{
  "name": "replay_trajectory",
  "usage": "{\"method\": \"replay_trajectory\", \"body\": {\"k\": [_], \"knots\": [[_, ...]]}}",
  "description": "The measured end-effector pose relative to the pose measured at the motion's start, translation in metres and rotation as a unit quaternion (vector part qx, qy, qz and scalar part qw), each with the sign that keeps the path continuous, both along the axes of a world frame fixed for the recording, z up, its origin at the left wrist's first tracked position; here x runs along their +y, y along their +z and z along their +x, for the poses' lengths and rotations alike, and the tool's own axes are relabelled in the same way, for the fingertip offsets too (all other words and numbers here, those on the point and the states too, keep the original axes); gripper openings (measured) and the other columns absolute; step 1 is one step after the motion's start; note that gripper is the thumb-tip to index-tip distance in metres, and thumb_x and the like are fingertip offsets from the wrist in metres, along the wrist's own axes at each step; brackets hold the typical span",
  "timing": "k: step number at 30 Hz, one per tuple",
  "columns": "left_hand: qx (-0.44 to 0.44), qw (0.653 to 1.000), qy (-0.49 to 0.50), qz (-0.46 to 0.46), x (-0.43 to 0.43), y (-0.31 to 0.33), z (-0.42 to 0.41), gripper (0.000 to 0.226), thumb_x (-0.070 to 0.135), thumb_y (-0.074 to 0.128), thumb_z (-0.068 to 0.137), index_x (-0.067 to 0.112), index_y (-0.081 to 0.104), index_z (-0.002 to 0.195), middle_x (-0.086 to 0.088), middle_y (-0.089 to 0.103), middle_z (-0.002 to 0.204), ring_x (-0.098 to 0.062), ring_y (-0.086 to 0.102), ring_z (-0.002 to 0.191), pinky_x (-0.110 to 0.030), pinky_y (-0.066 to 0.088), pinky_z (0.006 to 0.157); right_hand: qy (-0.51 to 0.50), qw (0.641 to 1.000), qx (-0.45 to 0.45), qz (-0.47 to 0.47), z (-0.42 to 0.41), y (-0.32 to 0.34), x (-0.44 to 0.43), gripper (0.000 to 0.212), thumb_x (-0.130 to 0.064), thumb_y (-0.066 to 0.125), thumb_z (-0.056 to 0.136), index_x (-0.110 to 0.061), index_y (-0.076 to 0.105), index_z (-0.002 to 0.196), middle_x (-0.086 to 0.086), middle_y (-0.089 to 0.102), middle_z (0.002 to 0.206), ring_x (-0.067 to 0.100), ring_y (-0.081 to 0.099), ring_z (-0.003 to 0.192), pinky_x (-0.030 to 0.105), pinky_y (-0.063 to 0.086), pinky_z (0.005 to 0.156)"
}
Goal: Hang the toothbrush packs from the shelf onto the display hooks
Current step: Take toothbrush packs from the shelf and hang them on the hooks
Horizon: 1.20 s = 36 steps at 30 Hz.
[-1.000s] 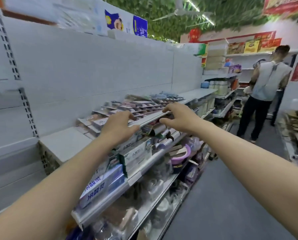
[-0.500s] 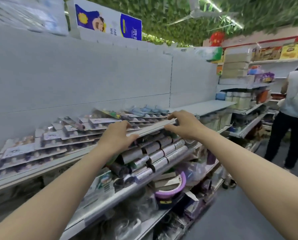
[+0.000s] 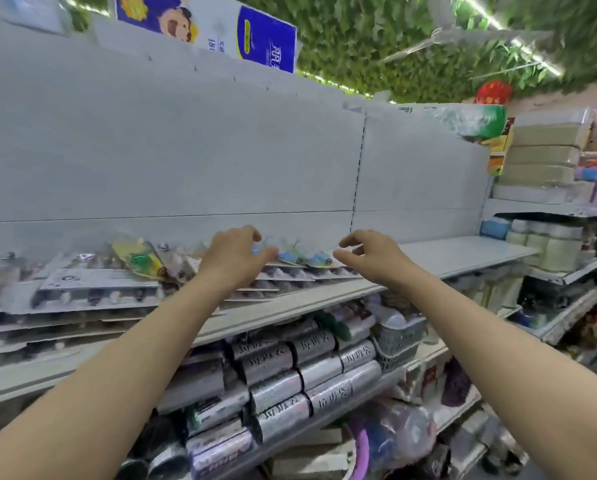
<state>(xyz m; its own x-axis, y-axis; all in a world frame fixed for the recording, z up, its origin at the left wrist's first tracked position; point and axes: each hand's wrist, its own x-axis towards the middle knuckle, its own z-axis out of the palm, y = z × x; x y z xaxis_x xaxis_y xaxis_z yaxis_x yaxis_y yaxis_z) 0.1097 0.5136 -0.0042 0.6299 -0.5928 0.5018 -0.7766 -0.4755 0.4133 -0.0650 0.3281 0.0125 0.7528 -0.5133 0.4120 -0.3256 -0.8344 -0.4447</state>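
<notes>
Several toothbrush packs point(image 3: 92, 289) lie in overlapping rows on a white shelf point(image 3: 290, 303), flat on their backs. More colourful packs point(image 3: 304, 258) lie at the back of the row near the wall panel. My left hand point(image 3: 234, 261) hovers over the packs with its fingers loosely curved and holds nothing. My right hand point(image 3: 370, 254) hovers just right of it, above the right end of the row, fingers spread and empty. No display hooks show on the bare white back panel point(image 3: 186, 161).
Silver rolls point(image 3: 290, 379) fill the shelf below, with a grey basket point(image 3: 397, 337) beside them. The shelf to the right point(image 3: 463, 254) is bare. Stacked boxes point(image 3: 543, 157) stand on far shelving at the right. Green foliage covers the ceiling.
Both hands have left the shelf's front edge and risen over the packs further back. The view has tilted up and swung left, so the standing person is out of sight.
</notes>
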Motion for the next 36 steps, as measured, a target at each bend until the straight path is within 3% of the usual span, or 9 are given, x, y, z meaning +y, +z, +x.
{"method": "replay_trajectory", "body": {"k": [4, 8, 12, 15, 19, 25, 31, 34, 36], "knots": [[0.016, 0.999, 0.04, 0.008, -0.048, 0.002, 0.017, 0.056, 0.061, 0.054, 0.091, 0.017, 0.06, 0.125, -0.006, 0.066, 0.122, -0.031, 0.053, 0.122, -0.045, 0.048, 0.096, 0.018, 0.999, -0.011, 0.03, 0.024, 0.001, -0.055, 0.04, -0.046, 0.063, 0.093, -0.018, 0.065, 0.121, -0.002, 0.063, 0.122, 0.014, 0.059, 0.107, 0.029, 0.045, 0.083], [0.029, 0.996, 0.083, 0.023, -0.078, -0.002, 0.03, 0.062, 0.063, 0.051, 0.092, 0.013, 0.06, 0.127, -0.008, 0.067, 0.121, -0.032, 0.053, 0.121, -0.042, 0.047, 0.094, 0.049, 0.996, 0.018, 0.066, 0.06, -0.007, -0.09, 0.044, -0.051, 0.061, 0.093, -0.018, 0.064, 0.122, -0.002, 0.063, 0.126, 0.016, 0.058, 0.112, 0.035, 0.049, 0.093], [0.05, 0.99, 0.134, 0.006, -0.099, -0.004, 0.039, 0.059, 0.06, 0.051, 0.093, 0.012, 0.06, 0.125, -0.009, 0.067, 0.122, -0.029, 0.058, 0.115, -0.037, 0.045, 0.088, 0.101, 0.99, 0.036, 0.092, 0.103, -0.005, -0.105, 0.049, -0.055, 0.059, 0.092, -0.017, 0.062, 0.122, 0.001, 0.066, 0.116, 0.017, 0.063, 0.098, 0.032, 0.052, 0.078], [0.071, 0.984, 0.165, 0.0, -0.112, -0.002, 0.04, 0.059, 0.061, 0.051, 0.093, 0.012, 0.059, 0.126, -0.008, 0.067, 0.121, -0.027, 0.06, 0.11, -0.036, 0.046, 0.085, 0.12, 0.986, 0.053, 0.099, 0.135, -0.003, -0.112, 0.06, -0.059, 0.059, 0.09, -0.014, 0.057, 0.13, 0.007, 0.065, 0.122, 0.023, 0.065, 0.104, 0.044, 0.055, 0.091], [0.096, 0.971, 0.219, 0.016, -0.127, 0.004, 0.044, 0.06, 0.064, 0.052, 0.091, 0.014, 0.057, 0.126, -0.008, 0.066, 0.121, -0.027, 0.06, 0.107, -0.034, 0.045, 0.079, 0.138, 0.981, 0.106, 0.083, 0.163, -0.004, -0.119, 0.074, -0.061, 0.06, 0.089, -0.009, 0.047, 0.14, 0.01, 0.057, 0.134, 0.028, 0.061, 0.113, 0.044, 0.053, 0.095], [0.077, 0.952, 0.286, 0.075, -0.144, 0.01, 0.04, 0.055, 0.059, 0.062, 0.086, 0.013, 0.066, 0.115, -0.008, 0.067, 0.114, -0.029, 0.061, 0.104, -0.033, 0.048, 0.078, 0.143, 0.977, 0.143, 0.069, 0.188, -0.006, -0.131, 0.042, -0.053, 0.067, 0.084, -0.013, 0.054, 0.088, 0.004, 0.062, 0.091, 0.02, 0.058, 0.075, 0.03, 0.047, 0.063], [0.059, 0.936, 0.338, 0.081, -0.155, 0.013, 0.033, 0.047, 0.045, 0.061, 0.09, 0.013, 0.058, 0.125, -0.011, 0.063, 0.125, -0.035, 0.058, 0.113, -0.033, 0.043, 0.079, 0.165, 0.936, 0.084, 0.301, 0.196, -0.009, -0.144, 0.036, -0.032, 0.075, 0.081, -0.007, 0.052, 0.094, 0.007, 0.051, 0.079, 0.022, 0.051, 0.068, 0.028, 0.04, 0.055], [0.108, 0.935, 0.338, 0.002, -0.154, 0.011, 0.035, 0.042, 0.041, 0.059, 0.095, 0.011, 0.057, 0.124, -0.013, 0.063, 0.125, -0.034, 0.057, 0.115, -0.035, 0.045, 0.086, 0.179, 0.881, 0.026, 0.437, 0.198, -0.012, -0.155, 0.043, -0.021, 0.077, 0.076, -0.002, 0.054, 0.108, 0.013, 0.06, 0.09, 0.026, 0.062, 0.076, 0.034, 0.056, 0.066], [0.166, 0.928, 0.319, -0.097, -0.151, 0.008, 0.036, 0.045, 0.041, 0.059, 0.096, 0.009, 0.059, 0.128, -0.012, 0.063, 0.128, -0.032, 0.058, 0.116, -0.038, 0.048, 0.096, 0.195, 0.845, -0.012, 0.498, 0.195, -0.014, -0.159, 0.04, -0.014, 0.079, 0.078, -0.001, 0.06, 0.11, 0.017, 0.066, 0.097, 0.028, 0.066, 0.08, 0.035, 0.058, 0.065]]}}
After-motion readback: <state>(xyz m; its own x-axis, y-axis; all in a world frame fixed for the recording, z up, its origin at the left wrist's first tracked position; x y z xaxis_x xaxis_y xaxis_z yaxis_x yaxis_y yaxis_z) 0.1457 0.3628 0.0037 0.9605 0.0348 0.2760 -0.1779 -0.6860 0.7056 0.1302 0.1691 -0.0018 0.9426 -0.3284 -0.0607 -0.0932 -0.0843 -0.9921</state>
